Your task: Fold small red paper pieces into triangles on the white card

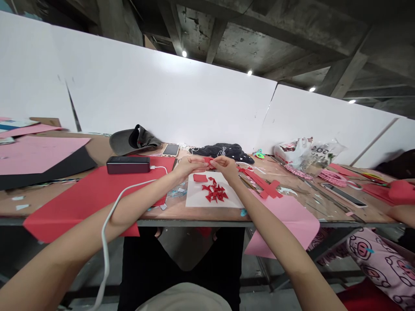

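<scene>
A small piece of red paper (209, 161) is held up between my two hands, above the far edge of a white sheet (196, 198). My left hand (192, 166) pinches its left side, fingers closed. From the right, my right hand (225, 166) grips it too, thumb and fingers pressed together. Below, on the white sheet, lies a pile of small folded red paper pieces (215, 192). A flat red paper rectangle (200, 178) rests near the sheet's upper left. Fingers hide part of the held paper, so its folds cannot be made out.
Left of me lie large red paper (87, 194), a power bank (128, 165) with a white cable (106, 233), a cap (134, 140) and a phone (171, 150). Rightward are red strips (262, 183), pink paper (288, 216), plastic bags (295, 153) and another person's arm (402, 214).
</scene>
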Demonstrator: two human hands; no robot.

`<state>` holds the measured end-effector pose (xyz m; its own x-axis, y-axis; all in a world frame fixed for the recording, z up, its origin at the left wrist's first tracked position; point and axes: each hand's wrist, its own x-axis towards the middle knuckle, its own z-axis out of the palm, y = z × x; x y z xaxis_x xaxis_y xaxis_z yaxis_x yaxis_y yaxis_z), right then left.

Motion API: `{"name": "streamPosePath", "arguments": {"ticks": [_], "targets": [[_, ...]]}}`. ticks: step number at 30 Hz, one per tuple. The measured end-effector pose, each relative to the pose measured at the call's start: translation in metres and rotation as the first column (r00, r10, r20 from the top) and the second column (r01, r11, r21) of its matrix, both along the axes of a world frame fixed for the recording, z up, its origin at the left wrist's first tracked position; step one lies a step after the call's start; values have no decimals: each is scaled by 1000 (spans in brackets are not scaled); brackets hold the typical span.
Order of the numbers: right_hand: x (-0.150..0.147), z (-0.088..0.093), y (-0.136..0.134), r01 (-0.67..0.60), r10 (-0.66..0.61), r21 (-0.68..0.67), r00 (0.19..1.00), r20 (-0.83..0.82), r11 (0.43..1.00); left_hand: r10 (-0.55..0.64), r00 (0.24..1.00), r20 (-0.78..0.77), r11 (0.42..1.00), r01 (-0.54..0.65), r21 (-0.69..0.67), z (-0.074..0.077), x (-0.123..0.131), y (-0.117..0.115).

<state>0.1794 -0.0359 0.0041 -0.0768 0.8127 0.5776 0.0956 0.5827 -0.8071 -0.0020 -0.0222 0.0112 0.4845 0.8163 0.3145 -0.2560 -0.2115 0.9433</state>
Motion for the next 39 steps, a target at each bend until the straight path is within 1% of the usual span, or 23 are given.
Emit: {"name": "streamPosePath", "arguments": {"ticks": [4,10,12,15,18,21,23,25,27,28,30,33,36,39], "targets": [[0,-1,0,8,-8,-12,1000,-7,1000,22,999,-23,999,-21,42,-1,1,0],[-1,-2,0,41,-41,-5,999,-1,999,115,988,-100,990,-107,89,2,3,-5],[-3,-2,-1,32,-32,-11,999,-6,999,112,990,-86,991,-105,89,2,3,-6],[-4,-2,-2,-22,22,-10,1000,-18,1000,105,993,-55,992,-100,79,3,3,-7],[-5,-1,-2,-51,51,1,999,17,999,114,992,-52,990,-109,89,3,3,-6],[-3,-1,0,-32,30,44,998,55,999,132,988,-80,980,-118,160,2,4,-3],[-1,0,2,7,-11,89,999,51,996,114,991,-73,980,-100,169,2,5,-1],[1,1,3,57,-64,137,997,42,989,31,998,-61,997,-26,78,1,4,0],[1,2,3,77,-88,187,995,50,979,-69,996,-56,996,65,-68,1,2,-1],[1,1,3,74,-90,213,994,69,974,-100,993,-57,987,92,-132,2,1,-1],[1,0,3,59,-95,261,988,126,964,-117,992,-53,972,103,-210,3,-3,-3],[0,-3,3,24,-80,297,981,179,955,-132,991,-37,961,118,-252,3,-6,-4],[0,-3,1,-46,-6,263,982,191,964,-156,987,-38,953,141,-269,0,-6,0],[0,0,-1,-41,-1,232,984,179,972,-128,991,-46,965,114,-234,-3,-5,5]]}}
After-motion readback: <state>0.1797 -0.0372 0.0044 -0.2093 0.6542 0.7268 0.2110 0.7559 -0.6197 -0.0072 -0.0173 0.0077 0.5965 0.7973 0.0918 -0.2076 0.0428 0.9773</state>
